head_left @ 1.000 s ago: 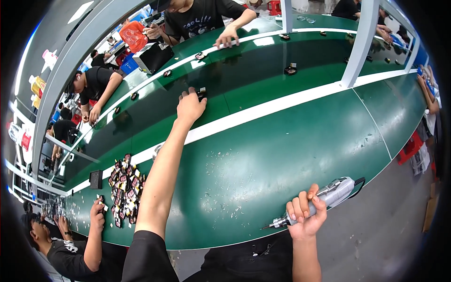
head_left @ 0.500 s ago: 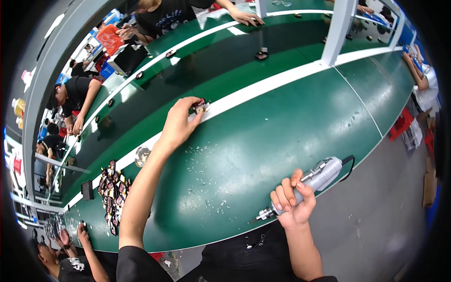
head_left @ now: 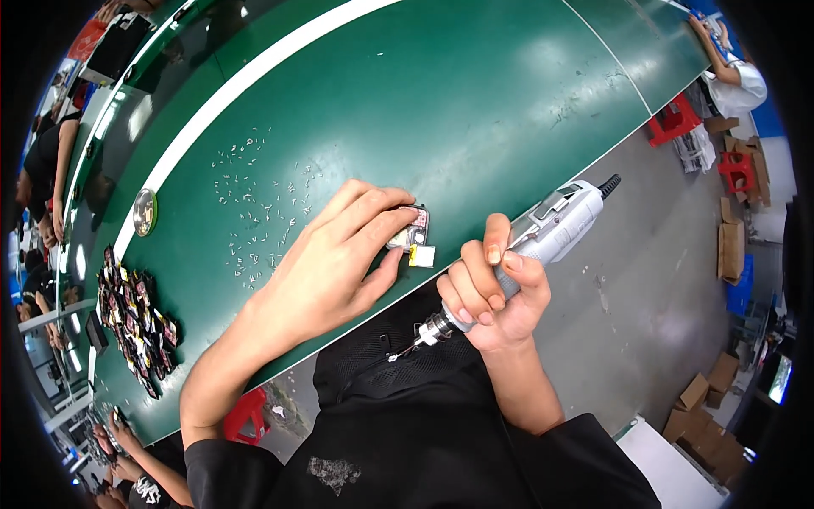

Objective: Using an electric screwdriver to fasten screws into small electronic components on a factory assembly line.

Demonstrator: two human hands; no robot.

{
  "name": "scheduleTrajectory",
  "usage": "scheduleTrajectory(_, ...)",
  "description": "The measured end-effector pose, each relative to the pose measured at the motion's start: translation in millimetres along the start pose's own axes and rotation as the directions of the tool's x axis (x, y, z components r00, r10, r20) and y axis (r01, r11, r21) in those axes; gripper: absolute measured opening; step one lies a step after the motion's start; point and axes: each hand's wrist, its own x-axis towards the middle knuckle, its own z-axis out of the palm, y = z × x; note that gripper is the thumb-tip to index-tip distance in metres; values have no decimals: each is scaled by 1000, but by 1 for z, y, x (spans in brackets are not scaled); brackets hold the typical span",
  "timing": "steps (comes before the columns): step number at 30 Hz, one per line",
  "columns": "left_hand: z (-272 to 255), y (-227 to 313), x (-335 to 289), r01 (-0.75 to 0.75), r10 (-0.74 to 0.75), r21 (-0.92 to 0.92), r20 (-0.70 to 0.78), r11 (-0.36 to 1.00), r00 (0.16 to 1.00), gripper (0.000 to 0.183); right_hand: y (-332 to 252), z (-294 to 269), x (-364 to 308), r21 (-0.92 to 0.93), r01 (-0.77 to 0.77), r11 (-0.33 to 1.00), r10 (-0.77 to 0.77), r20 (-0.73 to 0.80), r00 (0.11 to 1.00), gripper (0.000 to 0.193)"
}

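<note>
My left hand (head_left: 343, 250) is closed on a small electronic part (head_left: 413, 237), with a dark edge, a clear-and-pink body and a white-and-yellow tab at its lower corner. It rests on or just above the green worktable (head_left: 475, 102), near the front edge; exact contact cannot be told. In my right hand (head_left: 496, 293) is a grey electric screwdriver (head_left: 560, 225), fingers wrapped round its barrel. Its bit points down and left over my dark clothing, apart from the part. A black cord leaves its upper end.
A heap of similar small parts (head_left: 136, 322) lies at the left, near a round dish (head_left: 145, 212) and a black block (head_left: 97, 332). Pale slivers (head_left: 263, 212) are scattered mid-table. Co-workers sit along the left side. Red stools (head_left: 674, 119) and cardboard boxes (head_left: 708, 416) stand on the right.
My left hand has come back from the white strip toward me with the small part. My right hand still holds the screwdriver. The view has tilted down and turned.
</note>
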Motion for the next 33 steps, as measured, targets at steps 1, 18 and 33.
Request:
scheduleTrajectory(1,3,3,1,-3,2,-17,-34,1000,999,38,1,0,-4,1,13,1000,-13,-21,1000,11)
scheduleTrajectory(18,21,5,-1,-179,228,387,-85,905,970,34,30,10,-10,-157,30,987,-69,-247,967,8)
scheduleTrajectory(33,24,25,-16,-144,158,487,13,861,987,39,-43,27,9,-315,-27,949,69,124,990,13)
